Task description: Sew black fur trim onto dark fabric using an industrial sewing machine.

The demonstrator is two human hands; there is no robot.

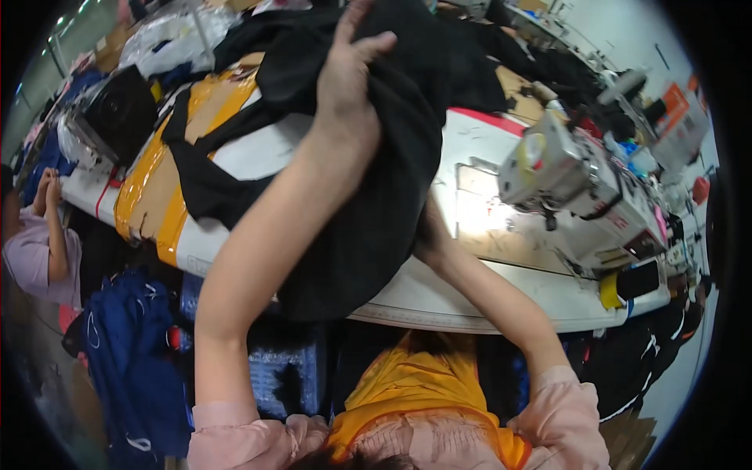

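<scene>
Closest in, we're seeing the yellow apron point(423, 376) facing the white sewing table point(501, 294), and over that front edge the black fabric point(352, 251) is drooping in a rounded fold. The right hand point(428, 231) is mostly hiding behind the cloth, so we're not managing to tell whether it's gripping anything. Farther on, the left hand point(345, 74) is lying against the fabric, fingers stretching away and thumb standing apart; it's looking released, not clenched.

Now progress: we're seeing the cloth being lifted and gathered, but it's sitting left of the industrial sewing machine point(580, 176), apart from its needle area. We're judging this as handling or arranging, with any stitching there remaining; finished seams aren't showing.

And the direction? We're reading the long axis as running near to far, the rounded end pointing towards the person and leaning left, the far end spreading past the top of our view.
</scene>
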